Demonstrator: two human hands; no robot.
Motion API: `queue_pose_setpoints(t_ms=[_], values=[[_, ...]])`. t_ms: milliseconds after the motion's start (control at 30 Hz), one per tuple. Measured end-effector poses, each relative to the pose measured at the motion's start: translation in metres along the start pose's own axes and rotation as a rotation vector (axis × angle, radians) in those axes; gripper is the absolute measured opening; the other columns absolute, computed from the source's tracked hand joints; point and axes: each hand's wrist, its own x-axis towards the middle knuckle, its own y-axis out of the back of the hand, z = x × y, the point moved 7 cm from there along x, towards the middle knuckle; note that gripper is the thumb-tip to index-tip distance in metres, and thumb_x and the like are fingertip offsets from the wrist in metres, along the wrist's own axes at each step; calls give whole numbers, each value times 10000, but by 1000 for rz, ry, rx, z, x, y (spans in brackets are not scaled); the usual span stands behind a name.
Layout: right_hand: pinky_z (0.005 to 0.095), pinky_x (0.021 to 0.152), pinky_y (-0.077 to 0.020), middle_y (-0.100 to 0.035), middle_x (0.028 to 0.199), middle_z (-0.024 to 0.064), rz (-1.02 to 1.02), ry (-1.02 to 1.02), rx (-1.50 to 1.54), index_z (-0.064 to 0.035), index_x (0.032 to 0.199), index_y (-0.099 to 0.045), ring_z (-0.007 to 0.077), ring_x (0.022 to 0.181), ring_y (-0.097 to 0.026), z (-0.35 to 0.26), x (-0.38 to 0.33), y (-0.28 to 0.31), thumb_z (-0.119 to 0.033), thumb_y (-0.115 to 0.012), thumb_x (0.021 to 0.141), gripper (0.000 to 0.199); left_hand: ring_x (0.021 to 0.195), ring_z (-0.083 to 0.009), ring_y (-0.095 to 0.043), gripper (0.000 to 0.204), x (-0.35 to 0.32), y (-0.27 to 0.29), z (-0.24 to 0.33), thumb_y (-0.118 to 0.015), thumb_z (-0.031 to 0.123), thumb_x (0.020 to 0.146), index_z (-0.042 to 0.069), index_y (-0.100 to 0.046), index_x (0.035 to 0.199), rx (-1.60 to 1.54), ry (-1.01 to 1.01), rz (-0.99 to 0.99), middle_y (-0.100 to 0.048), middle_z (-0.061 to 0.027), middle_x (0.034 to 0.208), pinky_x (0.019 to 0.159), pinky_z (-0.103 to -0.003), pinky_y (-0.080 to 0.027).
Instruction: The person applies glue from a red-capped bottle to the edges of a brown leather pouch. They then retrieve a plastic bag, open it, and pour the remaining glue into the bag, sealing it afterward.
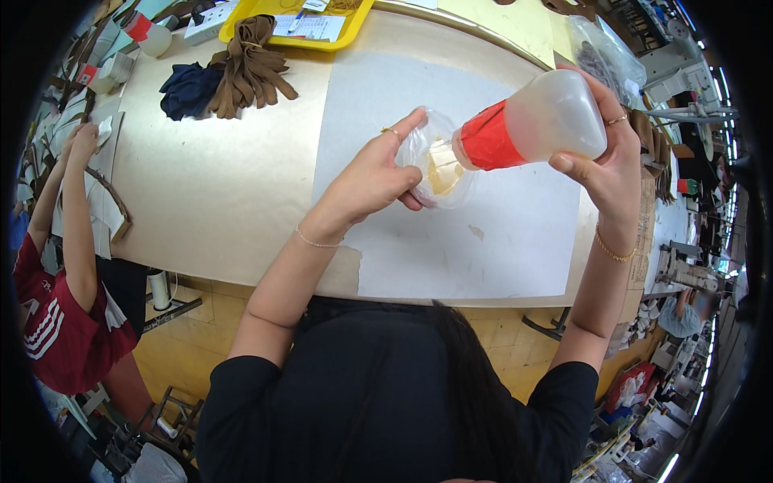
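My right hand (613, 153) is wrapped round a translucent plastic bottle (555, 117) with a red band near its neck. The bottle is tipped on its side, its mouth pointing left. My left hand (374, 173) grips a small clear plastic-lined cup (443, 171) by its near side, with yellowish stuff inside. The bottle's mouth reaches the cup's opening; whether they touch I cannot tell. Both are held over a white paper sheet (483, 249) on the table.
A yellow tray (342, 42) with papers and a pen lies at the table's far side. Beside it are brown fabric strips (251, 68) and a dark blue cloth bundle (189, 90). Another person in a red shirt (68, 322) works at the left. A clear bag (608, 56) lies far right.
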Motion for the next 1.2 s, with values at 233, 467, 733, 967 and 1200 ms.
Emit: queue_pose_setpoints(t_ms=[233, 467, 733, 967, 1200], values=[[321, 932, -523, -614, 1209, 109, 26, -29, 120, 16, 1344, -479, 196, 1105, -613, 12, -5, -2, -298, -938, 556, 964, 817, -162, -661, 840, 0, 1, 0, -468, -47, 724, -47, -168, 1509, -16, 13, 10, -318, -170, 1516, 640, -263, -581], [328, 977, -491, -589, 1245, 98, 10, -84, 173, 2, 1364, -466, 192, 1145, -585, 24, -10, -15, -341, -942, 543, 1009, 830, -164, -662, 845, -2, 4, -2, -460, -63, 721, -42, -160, 1511, 2, -4, 25, -292, -179, 1536, 640, -260, -580], [343, 966, -504, -593, 1221, 99, 10, -96, 151, -21, 1373, -466, 203, 1129, -597, 29, -11, -21, -291, -931, 583, 956, 844, -171, -662, 848, -3, 5, -3, -459, -65, 715, -43, -167, 1510, -18, -34, 30, -287, -186, 1538, 646, -263, -582], [339, 948, -514, -598, 1204, 105, 79, -79, 183, -27, 1403, -432, 205, 1120, -603, 35, -15, -27, -295, -931, 586, 994, 863, -171, -662, 844, -3, 5, -3, -463, -52, 714, -49, -173, 1507, -20, -36, 31, -295, -181, 1535, 648, -261, -581], [322, 900, -536, -602, 1178, 98, 226, -107, 336, -23, 1466, -324, 184, 1074, -621, 48, -21, -26, -430, -934, 542, 1180, 865, -171, -660, 840, -2, 7, -4, -465, -45, 716, -53, -176, 1504, -29, -44, 42, -301, -177, 1532, 651, -259, -582]])
